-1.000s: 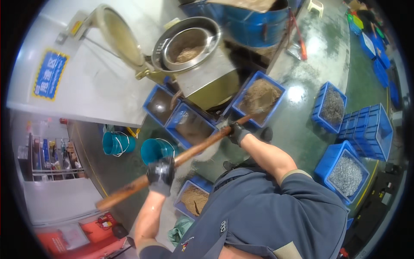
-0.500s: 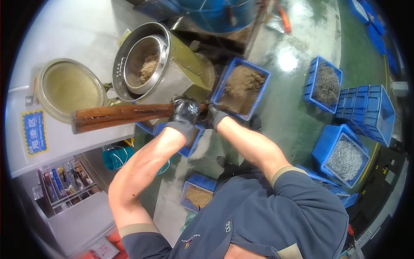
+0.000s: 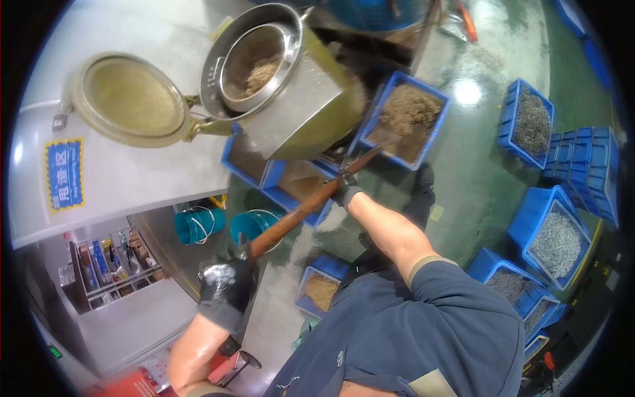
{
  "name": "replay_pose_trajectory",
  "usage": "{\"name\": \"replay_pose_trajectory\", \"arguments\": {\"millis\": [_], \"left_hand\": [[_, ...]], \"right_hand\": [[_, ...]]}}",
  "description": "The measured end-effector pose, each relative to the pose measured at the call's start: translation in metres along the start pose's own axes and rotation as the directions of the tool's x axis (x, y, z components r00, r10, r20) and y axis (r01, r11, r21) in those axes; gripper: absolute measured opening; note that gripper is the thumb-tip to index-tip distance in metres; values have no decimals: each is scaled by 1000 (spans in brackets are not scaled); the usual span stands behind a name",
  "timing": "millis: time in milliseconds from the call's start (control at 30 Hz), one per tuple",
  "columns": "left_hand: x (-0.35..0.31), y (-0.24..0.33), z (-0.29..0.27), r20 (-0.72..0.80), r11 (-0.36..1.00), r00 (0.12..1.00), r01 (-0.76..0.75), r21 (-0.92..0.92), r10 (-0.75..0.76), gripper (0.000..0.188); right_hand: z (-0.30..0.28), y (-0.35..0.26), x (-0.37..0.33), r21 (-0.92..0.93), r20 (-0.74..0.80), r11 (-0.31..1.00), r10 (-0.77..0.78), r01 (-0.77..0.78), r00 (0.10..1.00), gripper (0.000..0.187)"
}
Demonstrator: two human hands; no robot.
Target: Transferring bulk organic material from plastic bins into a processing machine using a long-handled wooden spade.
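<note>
A long brown wooden pole slants across in front of me, its far end overlapping the near edge of a blue bin of damp brown grainy material. Both my hands wear black gloves. My left hand, lower and nearer to me, is closed at the pole's near end. Farther along, my right hand wraps around the shaft. I cannot tell whether a blade is fixed to the far end. Beyond the hands stands a round metal machine with an inner drum partly filled with brown material.
The machine's round lid is swung up to the left. Blue bins sit below the machine, with teal buckets nearer. To the right are bins of metal shavings and stacked blue crates. A cart with tools stands left.
The pole has swung from nearly level to slanting, its near end now lower. My left hand has moved down and toward me; my right hand has shifted slightly right. The view has shifted too.
</note>
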State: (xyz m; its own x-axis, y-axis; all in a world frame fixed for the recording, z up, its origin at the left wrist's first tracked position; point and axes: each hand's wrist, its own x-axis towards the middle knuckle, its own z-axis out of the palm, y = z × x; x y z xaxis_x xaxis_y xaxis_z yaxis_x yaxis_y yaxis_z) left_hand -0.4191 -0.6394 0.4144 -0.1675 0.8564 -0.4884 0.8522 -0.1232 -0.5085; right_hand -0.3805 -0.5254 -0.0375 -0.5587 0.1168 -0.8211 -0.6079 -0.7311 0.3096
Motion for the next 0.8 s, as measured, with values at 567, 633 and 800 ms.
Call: {"name": "replay_pose_trajectory", "arguments": {"millis": [567, 633, 800], "left_hand": [[-12, 67, 132, 627, -404, 755, 643, -650, 193, 45], [-39, 74, 150, 698, -391, 698, 694, -605, 160, 46], [-49, 94, 188, 674, -345, 670, 740, -577, 309, 50]], "right_hand": [[-118, -131, 80, -257, 159, 897, -328, 360, 931, 37], [-105, -63, 68, -382, 86, 894, -216, 233, 973, 40], [-128, -87, 43, -831, -19, 500, -463, 244, 886, 50]]}}
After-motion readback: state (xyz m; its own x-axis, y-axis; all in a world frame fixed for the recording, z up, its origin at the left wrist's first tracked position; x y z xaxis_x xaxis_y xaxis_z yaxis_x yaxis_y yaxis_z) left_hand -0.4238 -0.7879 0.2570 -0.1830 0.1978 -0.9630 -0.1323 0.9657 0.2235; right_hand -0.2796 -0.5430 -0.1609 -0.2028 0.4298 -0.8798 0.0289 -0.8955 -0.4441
